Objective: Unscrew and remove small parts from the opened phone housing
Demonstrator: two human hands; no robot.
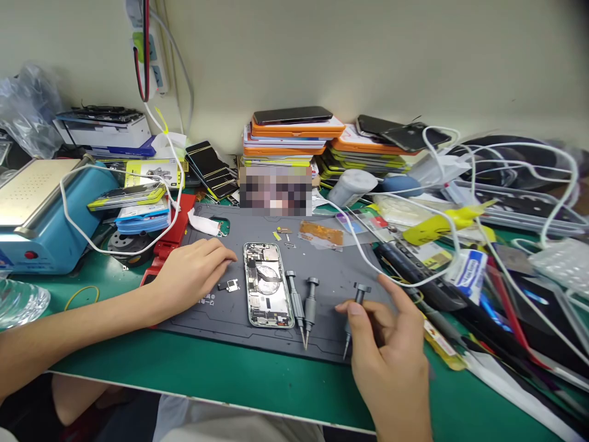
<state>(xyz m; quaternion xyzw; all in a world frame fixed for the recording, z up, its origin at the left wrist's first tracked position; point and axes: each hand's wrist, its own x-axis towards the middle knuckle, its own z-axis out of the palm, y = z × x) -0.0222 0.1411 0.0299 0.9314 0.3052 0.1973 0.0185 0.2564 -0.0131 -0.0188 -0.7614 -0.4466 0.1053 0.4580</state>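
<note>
My right hand (389, 347) grips a grey precision screwdriver (359, 299) between thumb and fingers, its tip pointing down at the mat's right part. My left hand (196, 270) rests on the dark grey work mat (331, 264), left of the phone, fingers bent and close together; their undersides are hidden. An opened phone (267, 285) lies on the mat with its inner parts exposed. Just right of it lie two more screwdrivers, a slim grey screwdriver (296, 301) and a thicker grey screwdriver (310, 307). A small metal part (232, 285) sits between my left hand and the phone.
Small loose parts (284, 236) and an orange-brown strip (321, 233) lie behind the phone. A blue machine (69, 215) and red holder (172, 236) stand left. Stacked orange boxes (289, 132) line the wall. White cable (359, 245), tools and a yellow bottle (442, 222) crowd the right.
</note>
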